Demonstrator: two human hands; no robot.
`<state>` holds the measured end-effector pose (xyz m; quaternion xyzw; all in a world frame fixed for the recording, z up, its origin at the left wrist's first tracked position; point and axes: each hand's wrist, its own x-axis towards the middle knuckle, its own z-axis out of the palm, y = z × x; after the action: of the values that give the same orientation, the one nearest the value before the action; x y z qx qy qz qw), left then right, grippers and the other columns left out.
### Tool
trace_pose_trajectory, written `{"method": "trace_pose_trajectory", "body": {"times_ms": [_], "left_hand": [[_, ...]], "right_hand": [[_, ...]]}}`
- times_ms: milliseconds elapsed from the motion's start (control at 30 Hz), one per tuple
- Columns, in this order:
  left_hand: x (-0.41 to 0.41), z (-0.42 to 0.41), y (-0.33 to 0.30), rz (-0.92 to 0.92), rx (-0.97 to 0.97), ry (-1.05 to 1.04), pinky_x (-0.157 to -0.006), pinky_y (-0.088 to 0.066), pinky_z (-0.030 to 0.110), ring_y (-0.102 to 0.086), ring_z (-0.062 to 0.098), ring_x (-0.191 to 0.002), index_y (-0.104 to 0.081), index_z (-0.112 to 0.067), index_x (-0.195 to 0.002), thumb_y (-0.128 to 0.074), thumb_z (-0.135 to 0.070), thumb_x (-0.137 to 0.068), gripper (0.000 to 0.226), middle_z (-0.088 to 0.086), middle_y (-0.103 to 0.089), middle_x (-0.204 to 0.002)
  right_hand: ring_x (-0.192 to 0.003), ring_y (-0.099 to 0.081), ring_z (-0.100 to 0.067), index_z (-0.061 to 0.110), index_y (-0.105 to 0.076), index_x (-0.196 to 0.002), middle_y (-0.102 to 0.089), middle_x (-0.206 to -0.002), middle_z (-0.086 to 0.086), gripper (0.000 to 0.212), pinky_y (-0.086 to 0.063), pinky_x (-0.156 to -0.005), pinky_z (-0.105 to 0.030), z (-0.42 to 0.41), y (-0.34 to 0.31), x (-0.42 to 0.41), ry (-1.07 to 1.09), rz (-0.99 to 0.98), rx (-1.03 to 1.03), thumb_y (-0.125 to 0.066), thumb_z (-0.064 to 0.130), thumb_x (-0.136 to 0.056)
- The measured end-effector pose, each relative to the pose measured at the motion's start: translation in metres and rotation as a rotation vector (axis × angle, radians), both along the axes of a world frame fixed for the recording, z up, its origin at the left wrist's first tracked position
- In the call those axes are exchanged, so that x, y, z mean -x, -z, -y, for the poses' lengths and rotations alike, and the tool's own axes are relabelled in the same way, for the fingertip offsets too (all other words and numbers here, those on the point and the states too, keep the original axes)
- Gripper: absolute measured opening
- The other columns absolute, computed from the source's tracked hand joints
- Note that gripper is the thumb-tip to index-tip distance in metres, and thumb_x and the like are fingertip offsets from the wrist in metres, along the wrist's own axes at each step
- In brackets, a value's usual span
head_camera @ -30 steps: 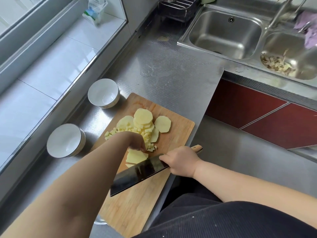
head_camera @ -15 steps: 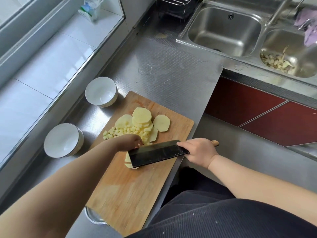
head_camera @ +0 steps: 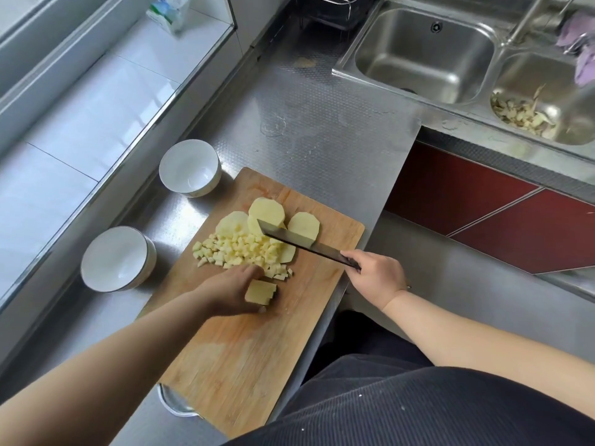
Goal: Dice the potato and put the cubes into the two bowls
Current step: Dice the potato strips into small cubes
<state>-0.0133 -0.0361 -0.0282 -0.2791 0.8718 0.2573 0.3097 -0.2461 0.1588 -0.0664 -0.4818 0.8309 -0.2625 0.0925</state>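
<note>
The left hand [head_camera: 230,292] holds a potato piece [head_camera: 260,291] on the cutting board [head_camera: 244,358]. The right hand [head_camera: 376,278] grips the knife [head_camera: 302,244] above the potato slices [head_camera: 269,212].

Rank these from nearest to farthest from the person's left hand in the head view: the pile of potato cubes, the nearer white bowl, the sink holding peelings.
1. Pile of potato cubes: just beyond the left hand, on the cutting board.
2. Nearer white bowl: left of the board.
3. Sink holding peelings: far upper right.
</note>
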Motion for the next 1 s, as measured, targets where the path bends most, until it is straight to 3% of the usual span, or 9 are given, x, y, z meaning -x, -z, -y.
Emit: {"method": "trace_pose_trajectory", "body": {"times_ms": [67,133,300,533,667,733,800,900,1000], "left_hand": [[-0.012,-0.009,0.008,-0.060,0.192,0.290,-0.105,-0.041,0.028,-0.037,0.015,-0.132,-0.025,-0.023,-0.148,-0.067,-0.052,-0.082,0.084,-0.002,-0.034,-0.149],[-0.022,-0.011,0.016,-0.092,0.292,0.431,-0.109,-0.037,0.029,-0.031,0.019,-0.137,-0.018,-0.018,-0.152,-0.063,-0.048,-0.087,0.085,0.003,-0.026,-0.153],[-0.034,-0.016,0.029,-0.141,0.317,0.388,-0.108,-0.037,0.031,-0.029,0.023,-0.141,-0.019,-0.013,-0.153,-0.060,-0.035,-0.091,0.078,0.008,-0.028,-0.155],[-0.043,-0.042,0.036,-0.110,0.374,0.060,-0.108,-0.036,0.030,-0.029,0.021,-0.137,-0.013,-0.016,-0.154,-0.053,-0.051,-0.091,0.083,0.005,-0.026,-0.154],[-0.049,-0.069,0.045,-0.131,0.401,-0.383,-0.108,-0.036,0.033,-0.034,0.023,-0.130,-0.025,-0.013,-0.150,-0.052,-0.054,-0.089,0.078,0.008,-0.035,-0.146],[-0.048,-0.081,0.050,-0.127,0.394,-0.570,-0.107,-0.036,0.036,-0.034,0.025,-0.128,-0.026,-0.011,-0.148,-0.051,-0.052,-0.090,0.076,0.010,-0.035,-0.143],[-0.042,-0.088,0.052,-0.132,0.378,-0.693,-0.104,-0.039,0.038,-0.034,0.027,-0.125,-0.028,-0.010,-0.145,-0.052,-0.050,-0.089,0.074,0.012,-0.035,-0.141],[-0.032,-0.090,0.053,-0.149,0.337,-0.820,-0.103,-0.039,0.042,-0.032,0.029,-0.124,-0.029,-0.010,-0.144,-0.057,-0.049,-0.087,0.075,0.013,-0.033,-0.140],[-0.026,-0.088,0.053,-0.137,0.303,-0.887,-0.106,-0.035,0.042,-0.029,0.029,-0.129,-0.025,-0.012,-0.146,-0.059,-0.053,-0.085,0.081,0.012,-0.031,-0.143]], "right_hand": [[-0.067,-0.071,-0.017,0.021,-0.077,-0.098,-0.074,-0.077,0.006,0.028,-0.053,-0.053,-0.025,0.003,-0.001,-0.001,0.024,0.028,0.008,-0.083,0.014,-0.071],[-0.069,-0.071,-0.017,0.022,-0.076,-0.100,-0.074,-0.079,0.006,0.026,-0.055,-0.053,-0.029,0.006,-0.001,-0.002,0.019,0.039,0.000,-0.081,0.016,-0.075],[-0.067,-0.070,-0.017,0.025,-0.076,-0.101,-0.074,-0.077,0.006,0.025,-0.055,-0.050,-0.030,0.009,-0.002,-0.010,-0.051,0.031,0.003,-0.076,0.020,-0.077],[-0.056,-0.067,-0.016,0.025,-0.077,-0.095,-0.072,-0.070,0.007,0.027,-0.052,-0.043,-0.029,0.019,-0.009,-0.026,-0.123,0.032,0.078,-0.066,0.021,-0.071],[-0.059,-0.068,-0.015,0.026,-0.077,-0.095,-0.072,-0.072,0.008,0.029,-0.052,-0.044,-0.028,0.028,-0.013,-0.033,-0.176,0.036,0.104,-0.054,0.032,-0.078],[-0.059,-0.068,-0.016,0.026,-0.077,-0.096,-0.072,-0.072,0.007,0.023,-0.052,-0.045,-0.027,0.032,-0.017,-0.037,-0.223,0.039,0.079,-0.064,0.028,-0.077],[-0.069,-0.070,-0.019,0.025,-0.075,-0.102,-0.073,-0.079,0.005,0.022,-0.053,-0.054,-0.029,0.037,-0.025,-0.043,-0.289,0.082,-0.024,-0.071,0.025,-0.080],[-0.089,-0.066,-0.021,0.028,-0.066,-0.119,-0.073,-0.095,0.003,0.028,-0.049,-0.069,-0.031,0.046,-0.035,-0.053,-0.370,0.164,-0.264,-0.055,0.037,-0.095],[-0.090,-0.062,-0.024,0.026,-0.061,-0.121,-0.069,-0.099,-0.001,0.031,-0.044,-0.065,-0.031,0.055,-0.042,-0.064,-0.378,0.194,-0.431,-0.043,0.040,-0.099]]}}
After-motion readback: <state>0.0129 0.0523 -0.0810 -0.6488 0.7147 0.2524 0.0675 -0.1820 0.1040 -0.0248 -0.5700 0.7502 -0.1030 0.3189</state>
